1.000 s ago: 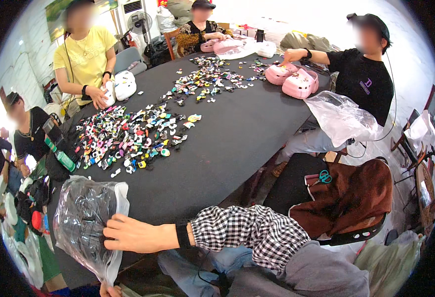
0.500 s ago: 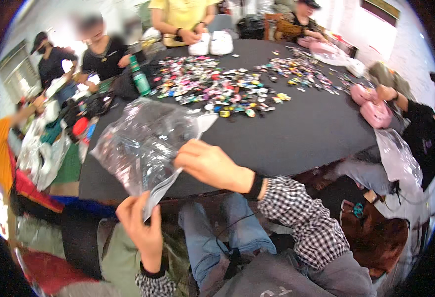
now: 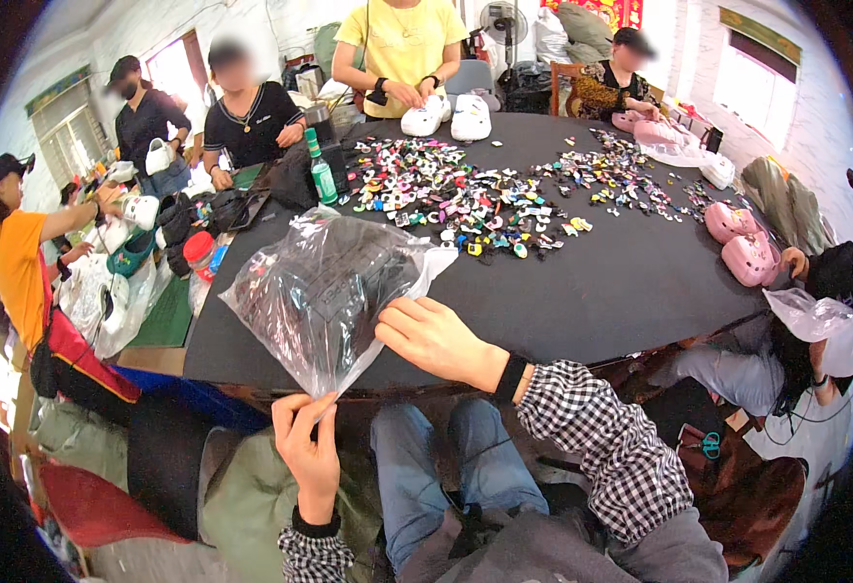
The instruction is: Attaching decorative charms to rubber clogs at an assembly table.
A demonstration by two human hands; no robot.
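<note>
A clear plastic bag point(image 3: 300, 282) lies partly over the near edge of the dark round table point(image 3: 582, 301), with a whitish strip along its right side. My left hand point(image 3: 308, 442) pinches the bag's near corner between thumb and fingertips, just off the table edge. Along the bag's right edge, my right hand point(image 3: 436, 338) has its fingers bent together and gripping the plastic; its thumb is mostly hidden. Through the film I see the dark tabletop and no contents.
Beyond the bag spreads a pile of small colourful shoe charms point(image 3: 446, 189). A green bottle point(image 3: 322, 177) stands at its left. White clogs point(image 3: 470, 119) are near a person in yellow; pink clogs point(image 3: 749, 255) lie at the right by another person. A red-lidded jar point(image 3: 199, 251) is left.
The bag is stretched flatter, its near corner drawn out by my left hand, whose fingers have closed to a pinch. My view has tilted up, showing more of the room.
</note>
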